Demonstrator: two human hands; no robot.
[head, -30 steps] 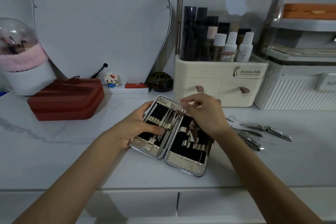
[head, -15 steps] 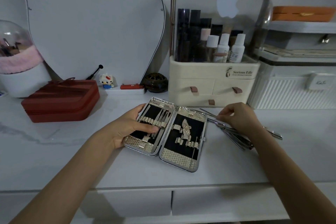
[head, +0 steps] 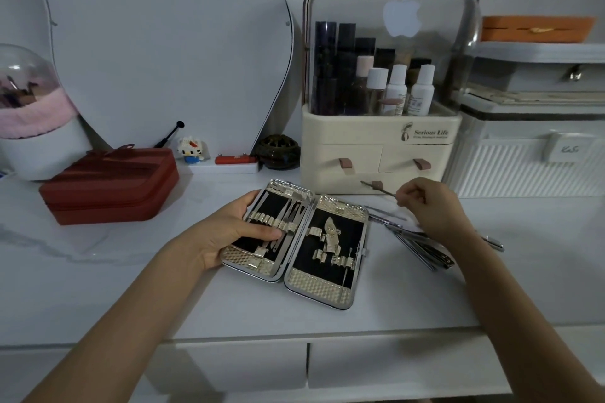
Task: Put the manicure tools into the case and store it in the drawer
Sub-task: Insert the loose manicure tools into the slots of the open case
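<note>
On a white surface (head: 98, 288) before a cosmetics box (head: 379, 147), the case (head: 294, 244) lies open flat, several tools already strapped into both halves. Left hand (head: 226, 232) steadies the left half — fingers curled round its outer edge, thumb pressing on the strapped tools. Right hand (head: 429, 206) pinches a thin pick (head: 378, 188) at one end, lifted clear of the loose tools (head: 419, 242) that lie just beside the case's right edge and partly under the wrist. The step in hand looks to be seating this pick. To do it well, it likely wants turning in line with the free loops, then sliding lengthwise under a strap rather than pressing down — the left grip kept firm so the case does not skid. Which loop fits it cannot be told. Drawers (head: 393, 366) under the surface's front edge are closed, and the task is judged about midway
</note>
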